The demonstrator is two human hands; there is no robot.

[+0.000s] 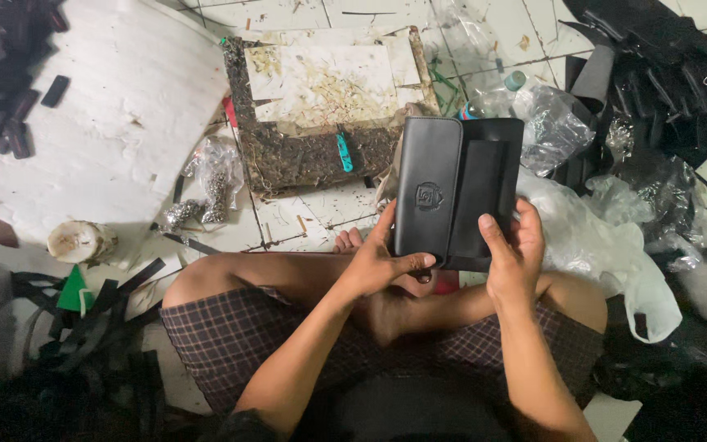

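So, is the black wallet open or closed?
Open: the black wallet shows two panels side by side, held by left hand and right hand.

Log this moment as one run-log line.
left hand: grips black leather pouch lower edge | right hand: holds pouch right side | pouch: upright above lap | floor: plastic bags

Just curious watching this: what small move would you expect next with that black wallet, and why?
Probably pressing the flap flat. Both hands hold the black wallet upright over the lap: the left hand pinches its lower edge, the right hand has its thumb on the flap, which looks not yet fully smoothed down.
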